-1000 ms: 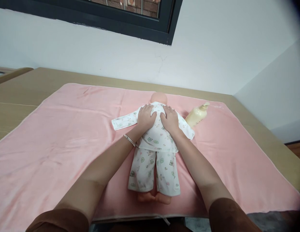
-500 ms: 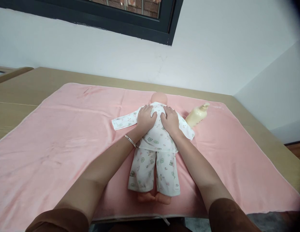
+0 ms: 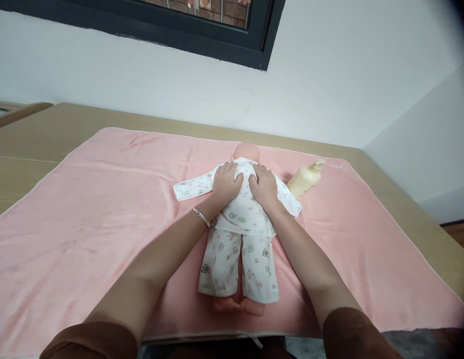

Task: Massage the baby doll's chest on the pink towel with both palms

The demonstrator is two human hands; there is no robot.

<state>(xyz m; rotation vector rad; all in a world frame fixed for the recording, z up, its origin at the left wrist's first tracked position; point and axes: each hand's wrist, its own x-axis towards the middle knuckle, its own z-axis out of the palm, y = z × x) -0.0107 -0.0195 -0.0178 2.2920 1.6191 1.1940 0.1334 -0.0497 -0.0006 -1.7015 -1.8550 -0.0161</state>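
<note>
A baby doll (image 3: pixel 246 151) lies on a pink blanket (image 3: pixel 104 219), its head away from me and its bare feet toward me. It wears a white printed long-sleeved top (image 3: pixel 242 212) and matching trousers (image 3: pixel 220 264). My left hand (image 3: pixel 227 183) rests flat on the left side of the doll's upper back, fingers stretched out. On the right side, my right hand (image 3: pixel 264 185) lies the same way, thumb pointing toward the other hand. Both hands touch the top and hold nothing. The doll's face is not visible.
A cream-coloured pump bottle (image 3: pixel 305 178) lies tilted on the blanket beside the doll's right-side sleeve. Under the blanket is a wooden table (image 3: pixel 78 115), set against a white wall (image 3: pixel 202 99). A dark window frame (image 3: pixel 261 50) is above.
</note>
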